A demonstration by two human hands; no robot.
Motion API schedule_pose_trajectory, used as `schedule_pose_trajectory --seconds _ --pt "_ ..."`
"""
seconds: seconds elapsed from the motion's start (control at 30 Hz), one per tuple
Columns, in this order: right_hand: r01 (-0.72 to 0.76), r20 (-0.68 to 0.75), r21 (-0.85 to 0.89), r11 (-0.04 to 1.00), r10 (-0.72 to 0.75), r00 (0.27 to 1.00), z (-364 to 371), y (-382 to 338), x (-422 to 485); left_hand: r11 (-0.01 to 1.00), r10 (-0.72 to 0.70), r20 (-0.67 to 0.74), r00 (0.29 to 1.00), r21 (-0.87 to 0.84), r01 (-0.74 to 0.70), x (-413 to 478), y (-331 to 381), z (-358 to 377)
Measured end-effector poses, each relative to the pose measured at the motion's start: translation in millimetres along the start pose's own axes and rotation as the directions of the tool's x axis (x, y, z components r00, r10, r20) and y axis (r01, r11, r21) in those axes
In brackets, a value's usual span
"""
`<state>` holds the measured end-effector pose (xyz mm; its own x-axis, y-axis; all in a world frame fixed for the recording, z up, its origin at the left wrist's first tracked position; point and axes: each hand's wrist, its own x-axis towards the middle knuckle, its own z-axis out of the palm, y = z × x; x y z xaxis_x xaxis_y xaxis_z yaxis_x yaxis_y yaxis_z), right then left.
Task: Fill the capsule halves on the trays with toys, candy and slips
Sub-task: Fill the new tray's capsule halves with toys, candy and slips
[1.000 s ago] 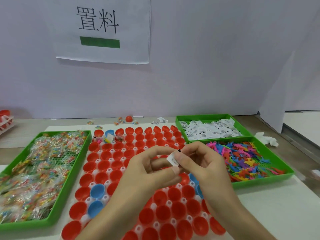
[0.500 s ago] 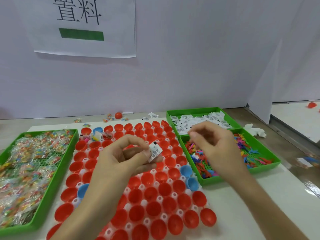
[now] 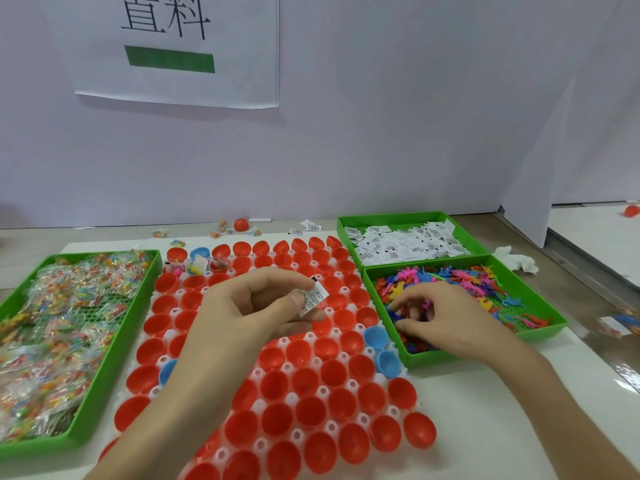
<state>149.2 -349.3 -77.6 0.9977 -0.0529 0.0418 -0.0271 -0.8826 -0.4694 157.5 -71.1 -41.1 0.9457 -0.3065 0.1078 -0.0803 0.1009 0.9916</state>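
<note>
Head view: right hand (image 3: pixel 446 320) now among toys (image 3: pixel 485 284).

We cannot read the print on the slip (image 3: pixel 313 299) pinched in the left hand (image 3: pixel 249 306), and that hand and forearm cover several capsule halves (image 3: pixel 298 351). Fingertips of the right hand (image 3: pixel 446 320) dip among the toys (image 3: pixel 467 282), so we cannot tell whether they grip one. The frame's edges crop the wall sign (image 3: pixel 173 46) and the candy tray (image 3: pixel 119 348).
</note>
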Motion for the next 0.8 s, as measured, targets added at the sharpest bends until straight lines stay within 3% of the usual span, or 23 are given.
schedule_pose_trajectory --seconds 0.33,0.47,0.53,0.63,0.8 --pt "-0.047 -0.013 0.030 0.998 0.047 0.999 1 -1 1 1.000 -0.010 0.004 1.000 0.009 0.010 -1 -2 1" --pt "-0.043 -0.139 0.203 0.978 0.072 0.988 -7 -2 1 1.000 -0.001 0.003 1.000 0.017 0.001 -1 -3 0" --pt "-0.011 -0.152 0.446 0.895 0.087 0.984 -12 -9 -1 1.000 -0.004 0.007 1.000 0.022 0.004 -1 -4 0" --pt "0.013 -0.087 0.729 0.684 0.074 0.993 -15 -27 -8 0.999 -0.015 0.029 0.999 0.033 0.014 -2 -6 3" --pt "0.020 -0.019 0.949 0.314 -0.006 1.000 -13 -57 -16 0.999 -0.027 0.054 0.998 0.021 0.026 -5 -8 8"
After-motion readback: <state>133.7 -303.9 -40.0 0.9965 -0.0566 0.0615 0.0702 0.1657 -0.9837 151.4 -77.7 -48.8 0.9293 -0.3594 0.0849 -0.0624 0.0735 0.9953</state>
